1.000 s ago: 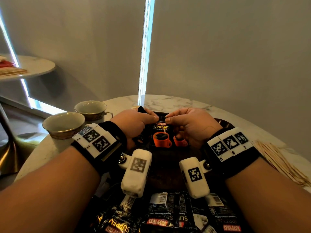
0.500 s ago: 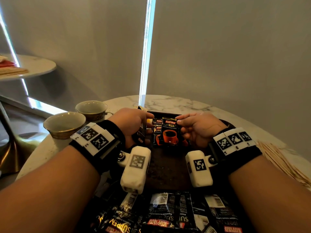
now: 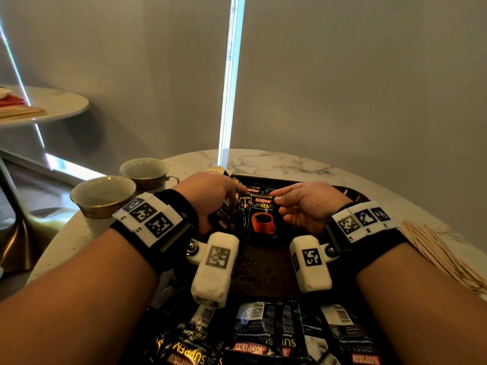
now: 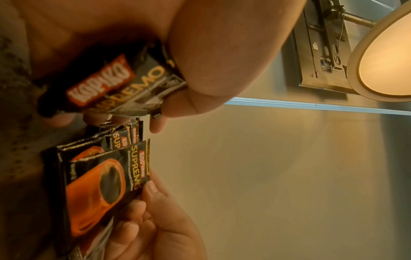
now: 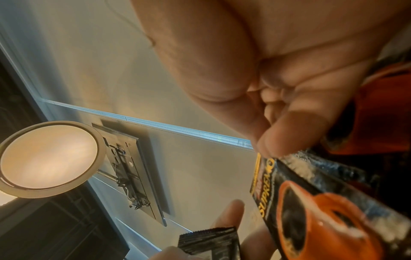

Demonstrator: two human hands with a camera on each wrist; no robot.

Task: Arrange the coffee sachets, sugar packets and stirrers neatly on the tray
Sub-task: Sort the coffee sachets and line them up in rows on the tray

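Two cups (image 3: 103, 192) stand at the left of the marble desk (image 3: 276, 162), a loose fan of wooden stirrers (image 3: 437, 248) lies at its right edge, and the dark tray (image 3: 263, 262) sits between the person's forearms. At the far end of the tray a short row of coffee sachets (image 3: 261, 214) stands leaning, the front one showing an orange cup; three or four overlap there, and I cannot count them for certain. A heap of at least four more sachets (image 3: 263, 335) lies face-down or upside-down at the near edge, cut off by the bottom of the view. The left hand (image 3: 210, 198) holds one sachet (image 4: 115, 84) pinched between thumb and curled fingers, just beside the row. The right hand (image 3: 308, 204) has its fingers (image 5: 295, 133) narrowed onto the top corner of the front sachet. Compared with a second ago, the hands have drawn apart from the middle, and the front sachet now shows its whole face where the knuckles covered it. Sugar packets I cannot make out anywhere; a pale lump behind the left hand is too hidden to name. The wrist views are blurred close to the skin.
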